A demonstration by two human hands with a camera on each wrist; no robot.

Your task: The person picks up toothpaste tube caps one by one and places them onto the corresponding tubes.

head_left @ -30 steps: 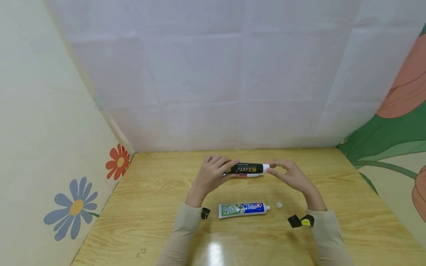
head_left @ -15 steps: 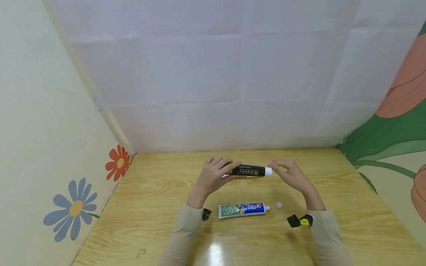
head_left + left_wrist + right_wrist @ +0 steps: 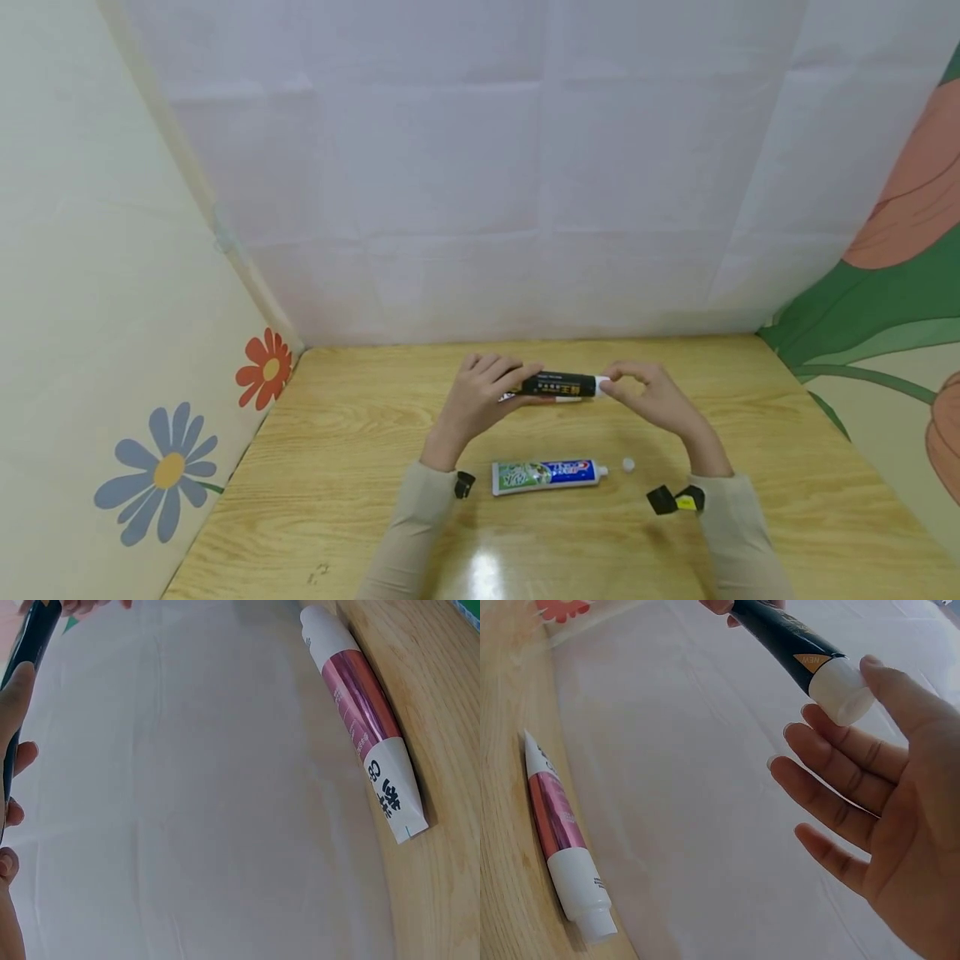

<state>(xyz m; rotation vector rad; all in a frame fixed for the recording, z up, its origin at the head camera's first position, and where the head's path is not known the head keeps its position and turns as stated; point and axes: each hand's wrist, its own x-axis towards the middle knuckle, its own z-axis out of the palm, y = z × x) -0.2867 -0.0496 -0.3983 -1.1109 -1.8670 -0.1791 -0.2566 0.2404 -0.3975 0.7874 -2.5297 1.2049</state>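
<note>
My left hand [image 3: 476,396] grips a black toothpaste tube [image 3: 561,384], held level above the table with its capped end to the right. The tube's white cap [image 3: 841,690] is between the thumb and index finger of my right hand [image 3: 660,403]; in the right wrist view the other fingers spread loosely below it. On the table nearer me lies a green and blue toothpaste tube [image 3: 546,475], its nozzle bare. A small white cap [image 3: 628,464] sits just right of that nozzle. Behind the black tube, partly hidden, lies a pink and white tube [image 3: 364,712] with its white cap on.
The wooden table [image 3: 337,467] meets a white cloth backdrop [image 3: 450,208] at its far edge. Panels with painted flowers stand at left and right. A black strap with a yellow patch [image 3: 686,502] hangs at the right wrist.
Half a second ago the right fingers were at the edge of the cap, leaving it mostly exposed; now they cover it again. The left hand and the tubes on the table stay put.
</note>
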